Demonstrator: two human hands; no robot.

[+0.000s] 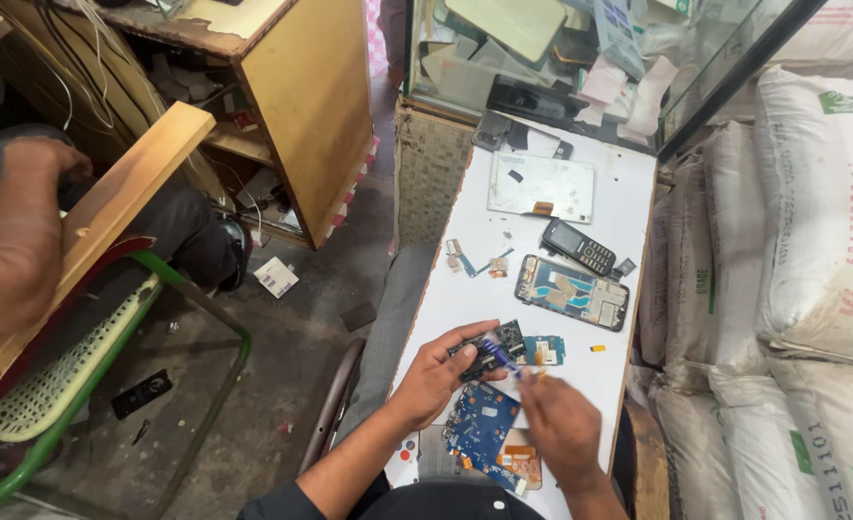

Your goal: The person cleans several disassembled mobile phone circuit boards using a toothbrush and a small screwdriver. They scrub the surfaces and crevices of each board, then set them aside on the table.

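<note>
Left hand (438, 374) grips a dark circuit board (492, 345) (right hand (563, 424) just beside).

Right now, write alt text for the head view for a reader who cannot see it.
A person's left hand steadies a small dark circuit board on a white worktable while the right hand works a blue-handled tool on it. A blue circuit board, an opened phone and a keypad phone lie nearby.

white worktop (629, 197): opened phone (572, 291), black keypad phone (580, 247), grey display panel (540, 186), blue circuit board (481, 425), small loose parts (597, 348).
</note>
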